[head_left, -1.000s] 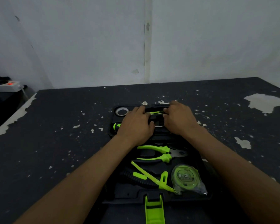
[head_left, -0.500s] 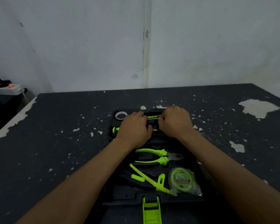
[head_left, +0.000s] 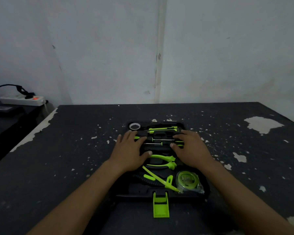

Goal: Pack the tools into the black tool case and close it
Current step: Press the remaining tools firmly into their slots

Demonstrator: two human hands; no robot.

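Note:
The black tool case (head_left: 206, 190) lies open on the dark table, its green latch (head_left: 161, 206) at the near edge. Inside are green-handled pliers (head_left: 163, 161), a green tape measure (head_left: 187, 180), a roll of tape (head_left: 134, 126), a green-trimmed tool at the far end (head_left: 163, 129) and thin screwdrivers (head_left: 159, 141). My left hand (head_left: 130, 152) lies flat over the left ends of the screwdrivers. Over their right handles rests my right hand (head_left: 192, 150), fingers spread. Neither hand grips anything.
The table (head_left: 75, 150) has flaking paint and ends at a white wall behind. A white power strip (head_left: 22, 100) with a lit red switch sits on a lower surface at the far left.
Both hands have drawn back toward me and apart, from the tool at the case's far end to the screwdriver row. Their fingers have flattened out. The camera has tilted up.

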